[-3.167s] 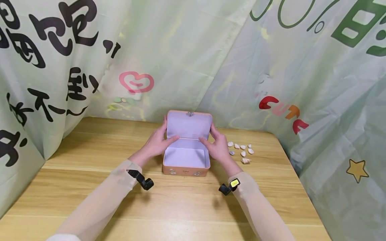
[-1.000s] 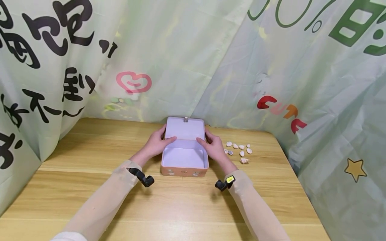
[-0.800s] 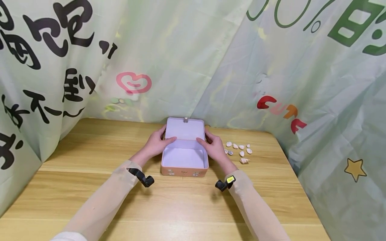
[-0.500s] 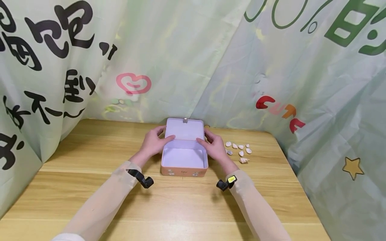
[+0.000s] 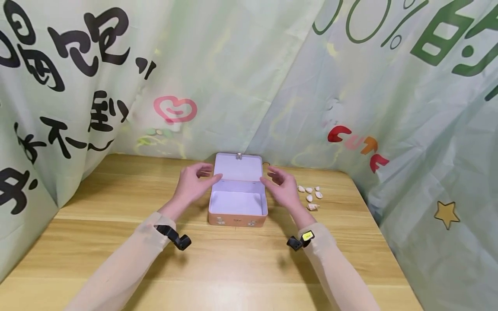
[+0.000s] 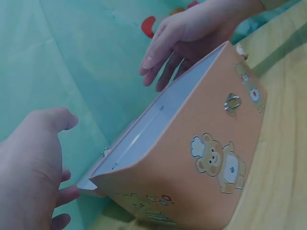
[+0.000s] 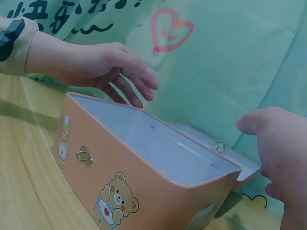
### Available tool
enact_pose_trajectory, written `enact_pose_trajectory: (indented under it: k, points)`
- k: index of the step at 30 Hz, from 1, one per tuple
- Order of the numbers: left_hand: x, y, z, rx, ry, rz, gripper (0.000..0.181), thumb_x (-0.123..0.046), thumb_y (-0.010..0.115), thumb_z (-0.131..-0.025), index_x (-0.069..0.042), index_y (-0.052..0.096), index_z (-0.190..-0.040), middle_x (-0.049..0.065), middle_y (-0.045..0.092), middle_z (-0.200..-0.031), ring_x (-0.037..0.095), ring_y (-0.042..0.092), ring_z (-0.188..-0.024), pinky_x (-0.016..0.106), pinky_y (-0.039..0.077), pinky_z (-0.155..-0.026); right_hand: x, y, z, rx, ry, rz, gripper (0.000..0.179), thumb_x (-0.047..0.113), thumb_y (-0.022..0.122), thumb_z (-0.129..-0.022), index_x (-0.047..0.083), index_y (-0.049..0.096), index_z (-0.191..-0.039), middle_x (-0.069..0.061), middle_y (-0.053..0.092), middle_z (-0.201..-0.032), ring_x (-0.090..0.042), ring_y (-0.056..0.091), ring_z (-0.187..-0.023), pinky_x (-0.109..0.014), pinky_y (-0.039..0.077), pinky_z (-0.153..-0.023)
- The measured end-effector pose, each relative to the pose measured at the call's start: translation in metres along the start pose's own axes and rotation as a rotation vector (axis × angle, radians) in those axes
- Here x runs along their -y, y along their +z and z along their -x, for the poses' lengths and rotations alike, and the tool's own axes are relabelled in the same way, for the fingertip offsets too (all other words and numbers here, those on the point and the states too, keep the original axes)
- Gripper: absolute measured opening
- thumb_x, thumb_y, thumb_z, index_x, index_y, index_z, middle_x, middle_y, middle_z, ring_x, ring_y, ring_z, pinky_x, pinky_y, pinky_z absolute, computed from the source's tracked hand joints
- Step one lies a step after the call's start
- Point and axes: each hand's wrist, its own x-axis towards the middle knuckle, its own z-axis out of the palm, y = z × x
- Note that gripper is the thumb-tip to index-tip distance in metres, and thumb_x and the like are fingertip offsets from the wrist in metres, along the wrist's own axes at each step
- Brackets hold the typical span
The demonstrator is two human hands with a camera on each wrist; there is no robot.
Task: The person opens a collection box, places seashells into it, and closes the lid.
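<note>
An orange tin box with a pale lilac inside stands on the table, its hinged lid tipped back. Bear pictures and a metal clasp loop show on its front in both wrist views. To the left of the lid my left hand hovers with fingers loosely bent, holding nothing. My right hand is at the lid's right side, likewise holding nothing, thumb towards the box. In the left wrist view a gap shows between the left hand and the box. The right wrist view shows the right hand apart from it too.
Several small seashells lie on the wooden table right of the box, some hidden behind my right hand. A printed cloth curtain hangs close behind the lid and along both sides.
The lid has tipped further back since the earliest frame. Both hands have since let go of it and drawn outward to either side. The box stays in place.
</note>
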Motion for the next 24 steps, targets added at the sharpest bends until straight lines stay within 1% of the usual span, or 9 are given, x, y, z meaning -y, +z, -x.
enact_pose_trajectory:
  k: [6,8,12,17,21,24]
  points:
    - [-0.005,-0.005,0.015,0.027,0.023,-0.130,0.071,-0.061,0.083,-0.086,-0.007,0.073,-0.131,0.012,0.073,-0.128,0.032,0.065,-0.121,0.053,0.051,-0.103,0.006,-0.010,0.008,0.008,-0.033,-0.014,0.051,0.017,0.082,-0.096,-0.002,0.065,-0.140,-0.020,0.067,-0.139,-0.040,0.063,-0.127,-0.047,0.048,-0.111]
    - [-0.007,-0.006,0.022,0.038,0.038,-0.162,0.076,-0.063,0.081,-0.086,-0.006,0.071,-0.134,0.015,0.071,-0.132,0.035,0.062,-0.125,0.055,0.047,-0.106,0.008,-0.014,0.011,0.014,-0.036,-0.020,0.050,0.015,0.082,-0.096,-0.002,0.065,-0.140,-0.020,0.066,-0.139,-0.042,0.063,-0.127,-0.048,0.048,-0.110]
    - [-0.011,-0.007,0.035,0.070,0.041,-0.206,0.088,-0.071,0.078,-0.084,-0.005,0.067,-0.141,0.017,0.066,-0.140,0.037,0.057,-0.134,0.055,0.044,-0.112,0.012,-0.021,0.020,0.018,-0.036,-0.033,0.048,0.013,0.081,-0.096,-0.001,0.066,-0.139,-0.020,0.067,-0.138,-0.043,0.062,-0.127,-0.048,0.048,-0.110]
    - [-0.013,-0.006,0.049,0.115,0.030,-0.251,0.100,-0.080,0.073,-0.082,-0.006,0.060,-0.148,0.016,0.059,-0.150,0.040,0.049,-0.142,0.058,0.040,-0.115,0.009,-0.031,0.028,0.024,-0.055,-0.051,0.044,0.010,0.079,-0.097,-0.003,0.067,-0.137,-0.022,0.067,-0.137,-0.043,0.062,-0.127,-0.049,0.048,-0.110]
    - [-0.014,-0.004,0.059,0.123,0.045,-0.279,0.101,-0.077,0.074,-0.083,-0.008,0.056,-0.153,0.014,0.056,-0.154,0.039,0.047,-0.144,0.057,0.039,-0.116,0.007,-0.037,0.036,0.028,-0.080,-0.056,0.043,0.008,0.078,-0.097,-0.005,0.067,-0.136,-0.023,0.068,-0.134,-0.042,0.063,-0.126,-0.051,0.047,-0.110]
    - [-0.014,-0.002,0.066,0.122,0.063,-0.297,0.101,-0.075,0.076,-0.083,-0.009,0.053,-0.156,0.014,0.053,-0.157,0.038,0.047,-0.145,0.056,0.040,-0.116,0.008,-0.042,0.043,0.028,-0.077,-0.040,0.042,0.007,0.078,-0.097,-0.005,0.067,-0.136,-0.022,0.068,-0.134,-0.039,0.064,-0.126,-0.051,0.048,-0.110]
